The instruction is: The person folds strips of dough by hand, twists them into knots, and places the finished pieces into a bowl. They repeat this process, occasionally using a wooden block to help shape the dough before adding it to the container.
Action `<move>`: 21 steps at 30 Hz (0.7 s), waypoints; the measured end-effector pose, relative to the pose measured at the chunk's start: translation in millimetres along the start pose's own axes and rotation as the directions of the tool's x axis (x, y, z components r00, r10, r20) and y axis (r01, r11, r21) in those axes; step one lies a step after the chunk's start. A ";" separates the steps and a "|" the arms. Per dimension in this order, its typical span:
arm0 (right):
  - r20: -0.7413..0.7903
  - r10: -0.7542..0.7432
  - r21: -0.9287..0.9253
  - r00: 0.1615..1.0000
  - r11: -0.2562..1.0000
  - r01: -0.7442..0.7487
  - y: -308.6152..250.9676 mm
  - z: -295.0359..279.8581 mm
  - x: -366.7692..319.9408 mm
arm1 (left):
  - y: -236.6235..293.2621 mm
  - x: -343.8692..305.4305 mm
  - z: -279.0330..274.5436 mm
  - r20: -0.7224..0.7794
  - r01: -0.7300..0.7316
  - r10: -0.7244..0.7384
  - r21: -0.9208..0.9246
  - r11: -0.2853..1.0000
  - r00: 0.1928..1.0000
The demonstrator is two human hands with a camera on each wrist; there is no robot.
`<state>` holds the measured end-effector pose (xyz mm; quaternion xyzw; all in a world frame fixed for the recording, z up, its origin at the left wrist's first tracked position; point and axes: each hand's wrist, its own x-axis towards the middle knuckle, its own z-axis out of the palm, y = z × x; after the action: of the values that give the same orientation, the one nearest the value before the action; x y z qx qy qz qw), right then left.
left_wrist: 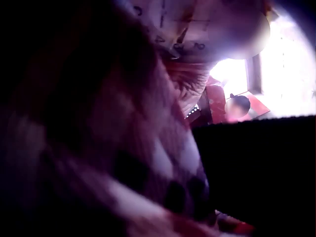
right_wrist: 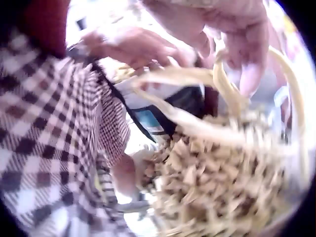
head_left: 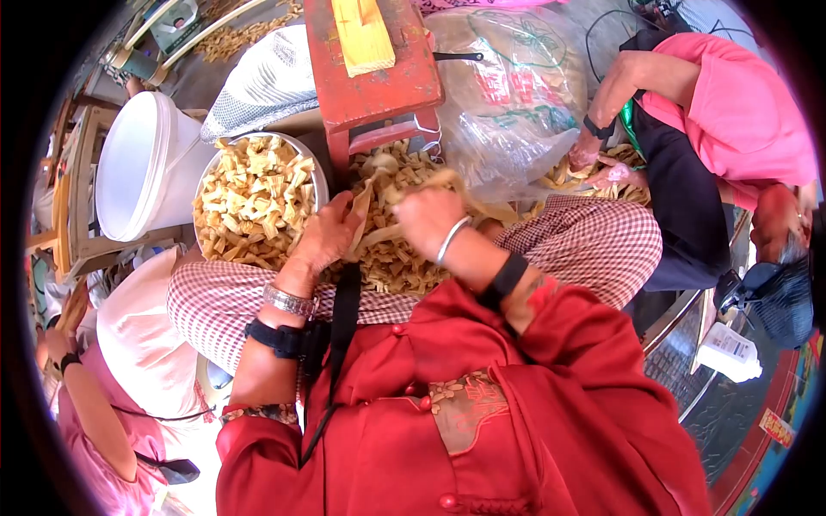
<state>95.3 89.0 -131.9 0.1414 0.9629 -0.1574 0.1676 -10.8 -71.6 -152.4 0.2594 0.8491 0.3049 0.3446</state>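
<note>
Pale dried strips (head_left: 372,206) stretch between the two hands over a heap of small folded yellowish pieces (head_left: 387,262). My left hand (head_left: 329,230) pinches one end of a strip, beside a round basin (head_left: 322,176) full of similar pieces. My right hand (head_left: 428,222) has its fingers curled round the strips. From the right wrist, the right hand (right_wrist: 227,29) shows above the heap (right_wrist: 212,182), a strip (right_wrist: 224,84) looping from its fingers; the left hand (right_wrist: 136,49) is behind, blurred. Dark, blurred checked cloth (left_wrist: 158,153) and wrist skin fill much of the left wrist view.
A red stool (head_left: 374,90) with a wooden block (head_left: 366,43) stands ahead. Left are a white bucket (head_left: 129,168) and a woven sack (head_left: 271,77); right, a clear plastic bag (head_left: 508,95). People in pink sit on both sides, one with hands in more strips (head_left: 632,159).
</note>
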 end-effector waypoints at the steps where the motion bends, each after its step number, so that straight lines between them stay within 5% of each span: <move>1: -0.022 -0.068 0.075 0.997 0.995 0.069 -18.9 -7.8 -10.2 | -4.6 0.4 5.8 -0.095 -0.090 0.090 0.006 0.996 0.991; 4: 0.010 -0.201 0.171 0.979 0.965 0.197 -47.6 -9.4 -31.0 | 6.6 3.0 -3.7 0.020 -0.024 0.037 -0.448 0.894 0.999; 5: -0.010 -0.280 0.139 0.960 0.950 0.278 -45.4 -0.9 -32.1 | 22.4 -3.0 -10.0 0.097 -0.047 0.126 -0.582 0.812 0.987; 8: -0.002 -0.402 0.075 0.916 0.913 0.401 -44.0 15.4 -28.4 | 34.1 -5.6 3.8 0.255 0.136 0.069 -0.702 0.699 0.965; 9: -0.031 -0.451 0.098 0.892 0.887 0.452 -43.6 19.7 -28.4 | 42.5 -10.9 9.9 0.206 0.157 0.002 -0.750 0.643 0.978; 12: -0.211 -0.534 0.237 0.819 0.785 0.573 -40.5 21.5 -36.2 | 37.9 -10.0 8.9 0.199 0.097 0.077 -0.735 0.671 0.977; 13: -0.056 -0.504 0.343 0.862 0.801 0.490 -40.5 2.6 -40.2 | 45.4 -15.6 5.5 0.156 0.098 0.026 -0.736 0.670 0.987; 16: -0.310 -0.409 0.573 0.859 0.641 0.511 -28.9 -12.6 -44.1 | 39.7 -17.3 -2.8 0.067 0.023 0.036 -0.719 0.695 0.997; 17: -0.132 -0.273 0.832 0.953 0.492 0.257 -28.7 -18.9 -44.7 | 46.3 -22.9 -6.1 0.017 -0.012 0.033 -0.702 0.712 0.999; 18: -0.112 -0.187 0.918 0.976 0.357 0.173 -27.5 -26.3 -50.5 | 43.6 -24.4 -8.1 0.021 -0.043 0.075 -0.660 0.750 0.997; 20: 0.098 -0.011 0.921 0.995 0.380 -0.086 -20.6 -30.5 -45.0 | 49.6 -28.1 -15.9 0.043 -0.114 0.168 -0.569 0.814 0.985; 21: 0.162 0.022 0.943 0.987 0.291 -0.161 -18.6 -24.5 -41.1 | 56.7 -35.8 -13.5 0.009 -0.159 0.189 -0.505 0.848 0.982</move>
<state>119.6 71.7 -90.1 0.2583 0.6603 -0.6956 0.1161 14.8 -60.9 -89.8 0.2450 0.7031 0.5377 0.3957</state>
